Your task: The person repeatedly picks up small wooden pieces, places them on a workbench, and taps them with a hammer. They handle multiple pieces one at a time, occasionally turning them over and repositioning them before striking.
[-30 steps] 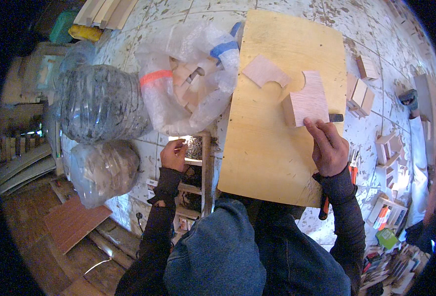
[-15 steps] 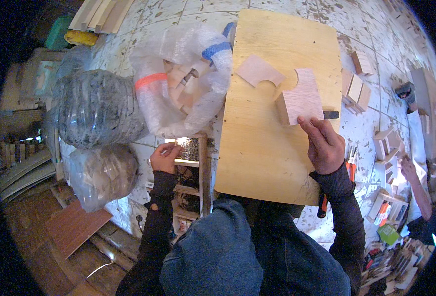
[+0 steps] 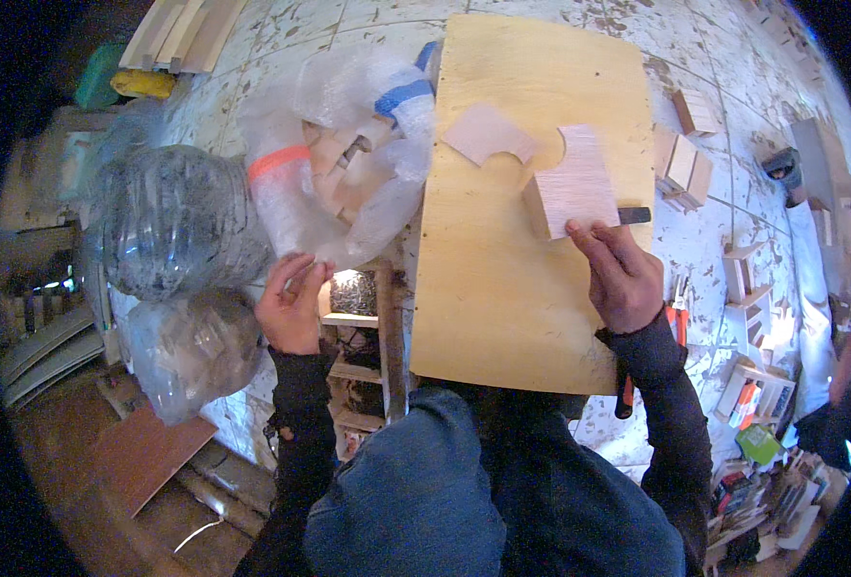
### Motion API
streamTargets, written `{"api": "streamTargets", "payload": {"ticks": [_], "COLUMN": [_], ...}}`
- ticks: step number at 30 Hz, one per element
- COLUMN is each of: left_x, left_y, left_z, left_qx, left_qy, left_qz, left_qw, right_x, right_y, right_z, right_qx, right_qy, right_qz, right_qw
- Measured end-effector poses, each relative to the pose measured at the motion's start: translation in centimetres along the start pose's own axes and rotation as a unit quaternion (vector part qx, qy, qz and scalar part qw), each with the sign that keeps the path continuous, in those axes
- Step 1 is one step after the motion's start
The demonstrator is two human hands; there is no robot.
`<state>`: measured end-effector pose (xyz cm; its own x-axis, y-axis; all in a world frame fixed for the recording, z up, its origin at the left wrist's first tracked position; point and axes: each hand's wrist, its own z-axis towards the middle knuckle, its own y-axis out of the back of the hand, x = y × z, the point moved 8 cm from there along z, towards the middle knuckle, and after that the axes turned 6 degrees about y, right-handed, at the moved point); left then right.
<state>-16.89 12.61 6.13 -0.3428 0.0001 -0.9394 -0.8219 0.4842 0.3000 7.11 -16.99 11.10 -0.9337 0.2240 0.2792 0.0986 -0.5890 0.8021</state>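
Note:
My right hand [image 3: 627, 284] pinches the near edge of a pale wooden piece [image 3: 579, 192] with a curved notch in its top face. That piece rests on the yellowish plywood board [image 3: 502, 317] across my lap. A thin notched wooden panel [image 3: 488, 135] lies flat just beyond it, to the left. From under the right side of the held piece juts a dark bar [image 3: 634, 215]; the rest of it is hidden. My left hand [image 3: 295, 303] is raised beside the wooden compartment box [image 3: 385, 317], its fingertips pressed together. What they hold, if anything, is too small to make out.
An open translucent plastic bag [image 3: 281, 207] of wood pieces stands left of the board. Filled bags [image 3: 180, 221] sit farther left. Wooden blocks [image 3: 680, 168] and orange-handled pliers [image 3: 676, 317] lie on the tiles at right. Small wooden frames [image 3: 748, 279] stand farther right.
My left hand has lifted away from the compartment box, up and to the left. My right hand keeps its grip on the notched piece. At far right, another person's arm has drawn back.

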Motion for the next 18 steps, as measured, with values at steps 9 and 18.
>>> {"api": "streamTargets", "payload": {"ticks": [9,18], "left_x": [-16.3,-14.4], "left_y": [-18.7,-25.1], "left_z": [-5.5,-6.3], "left_qx": [0.175,0.282], "left_qy": [-0.455,-0.34], "left_qz": [0.095,0.071], "left_qw": [0.868,0.894], "right_x": [0.2,0.0], "right_y": [-0.3,0.7], "right_z": [-0.4,-0.8], "right_qx": [0.018,0.006], "right_qy": [0.022,0.008], "right_qz": [-0.047,-0.028], "right_qw": [0.999,1.0]}}
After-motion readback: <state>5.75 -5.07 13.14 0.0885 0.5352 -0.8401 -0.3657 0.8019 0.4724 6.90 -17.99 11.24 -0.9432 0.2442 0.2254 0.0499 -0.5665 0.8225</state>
